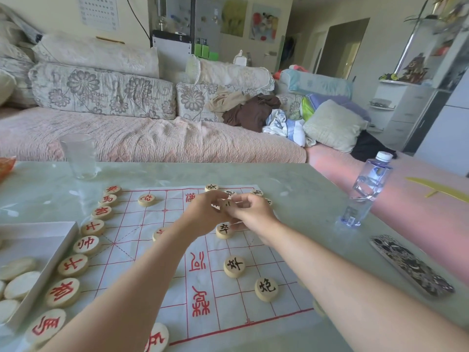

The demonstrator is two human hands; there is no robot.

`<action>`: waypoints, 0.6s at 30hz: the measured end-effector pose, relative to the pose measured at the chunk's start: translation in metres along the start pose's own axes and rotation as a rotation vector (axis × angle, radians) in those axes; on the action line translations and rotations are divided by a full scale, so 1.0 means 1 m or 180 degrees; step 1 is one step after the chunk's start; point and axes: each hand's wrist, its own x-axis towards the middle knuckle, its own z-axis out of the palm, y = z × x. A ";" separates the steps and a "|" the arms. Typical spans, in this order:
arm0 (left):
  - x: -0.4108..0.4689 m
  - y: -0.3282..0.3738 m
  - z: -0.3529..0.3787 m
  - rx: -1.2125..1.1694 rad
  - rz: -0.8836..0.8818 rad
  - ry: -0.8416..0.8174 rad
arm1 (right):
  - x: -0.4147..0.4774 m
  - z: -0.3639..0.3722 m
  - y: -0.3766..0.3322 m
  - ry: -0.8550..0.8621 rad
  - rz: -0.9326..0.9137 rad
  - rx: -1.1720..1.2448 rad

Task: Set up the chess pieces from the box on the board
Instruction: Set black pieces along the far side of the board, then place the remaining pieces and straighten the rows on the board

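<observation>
A white paper board (162,250) with red grid lines lies on the table. Red-lettered wooden discs (86,245) line its left edge. Black-lettered discs, among them one (234,266) and another (266,288), sit on its right half. My left hand (203,219) and my right hand (250,212) meet over the board's far middle. Between their fingertips they pinch a wooden disc (226,205); which hand bears it I cannot tell. The white box (38,275) at the left holds several discs face down.
A clear glass (80,158) stands at the table's far left. A water bottle (365,191) stands at the right, with a patterned phone (411,265) nearer me. A yellow strip (436,189) lies beyond. A sofa with cushions and clothes runs behind the table.
</observation>
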 end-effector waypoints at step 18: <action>0.001 -0.021 0.019 0.1852 0.0186 -0.0686 | 0.022 -0.107 0.040 0.0979 0.0096 -0.3029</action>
